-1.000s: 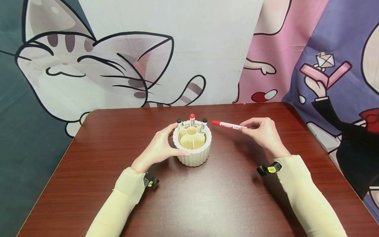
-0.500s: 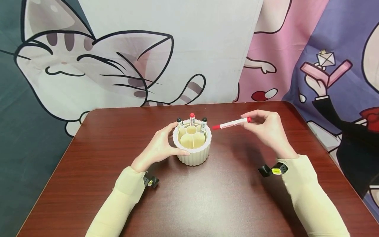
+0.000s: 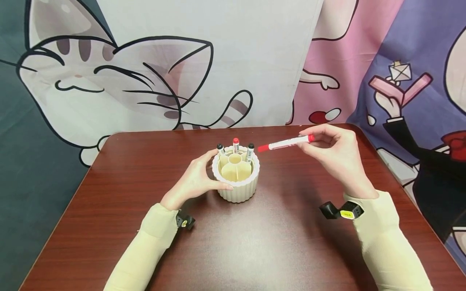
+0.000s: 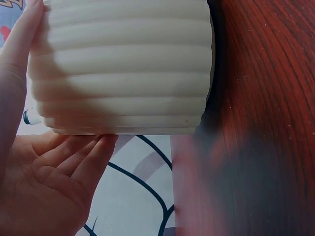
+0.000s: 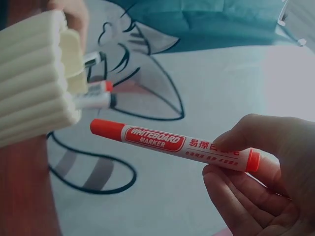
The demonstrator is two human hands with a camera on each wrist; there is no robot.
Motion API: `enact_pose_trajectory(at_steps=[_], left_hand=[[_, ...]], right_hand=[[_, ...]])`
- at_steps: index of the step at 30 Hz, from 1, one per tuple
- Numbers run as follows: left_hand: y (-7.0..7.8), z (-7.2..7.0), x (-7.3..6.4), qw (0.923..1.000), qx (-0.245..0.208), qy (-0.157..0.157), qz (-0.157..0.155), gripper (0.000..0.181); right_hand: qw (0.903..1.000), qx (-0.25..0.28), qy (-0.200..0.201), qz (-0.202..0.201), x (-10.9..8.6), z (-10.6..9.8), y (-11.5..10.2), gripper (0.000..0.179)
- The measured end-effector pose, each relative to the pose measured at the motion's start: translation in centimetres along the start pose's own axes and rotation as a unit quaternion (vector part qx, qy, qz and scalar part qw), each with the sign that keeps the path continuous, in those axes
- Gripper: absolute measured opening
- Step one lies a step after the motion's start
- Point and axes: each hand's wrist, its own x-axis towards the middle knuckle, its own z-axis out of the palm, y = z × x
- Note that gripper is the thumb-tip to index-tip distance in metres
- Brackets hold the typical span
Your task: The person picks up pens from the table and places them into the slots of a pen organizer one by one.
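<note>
A cream, ribbed pen holder (image 3: pixel 238 193) with inner compartments stands upright on the table. My left hand (image 3: pixel 196 178) grips its left side, thumb at the front rim and fingers round the back; the left wrist view shows the fingers against the ribbed wall (image 4: pixel 123 59). Two black-capped markers (image 3: pixel 250 152) and one red-capped marker (image 3: pixel 236 145) stand in its rear compartments. To the right, raised above the table, my right hand (image 3: pixel 336 155) pinches a red whiteboard marker (image 3: pixel 287 143) near its tail end. The marker's red cap (image 5: pixel 106 129) points left toward the holder, apart from it.
The brown wooden table (image 3: pixel 233 250) reaches back to a cloth backdrop (image 3: pixel 255 52) printed with a cartoon cat and other figures. Dark wrist cameras (image 3: pixel 342 210) sit at both cuffs.
My right hand has risen and shifted right, away from the table, and its grip moved so the marker's red tail end shows. The left hand stays on the holder.
</note>
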Motion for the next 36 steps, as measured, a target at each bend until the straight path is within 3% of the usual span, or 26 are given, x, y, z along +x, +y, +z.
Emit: enact_pose_trajectory(at_steps=[8, 17, 30, 36], left_hand=[[0.1, -0.1, -0.1, 1.0000, -0.003, -0.003, -0.006, 0.111], [0.0, 0.0, -0.1, 1.0000, 0.003, -0.001, -0.009, 0.111], [0.2, 0.0, -0.1, 1.0000, 0.001, 0.001, -0.009, 0.110], [0.2, 0.0, 0.0, 1.0000, 0.002, 0.001, -0.007, 0.110]], right_hand=[[0.9989, 0.024, -0.009, -0.038, -0.7, 0.2, -2.2, 0.026], [0.9980, 0.008, -0.026, -0.057, -1.6, 0.9, -3.9, 0.027], [0.9923, 0.026, -0.072, -0.097, -1.7, 2.4, -3.9, 0.028], [0.9910, 0.014, -0.094, -0.094, -1.7, 3.3, -3.4, 0.027]])
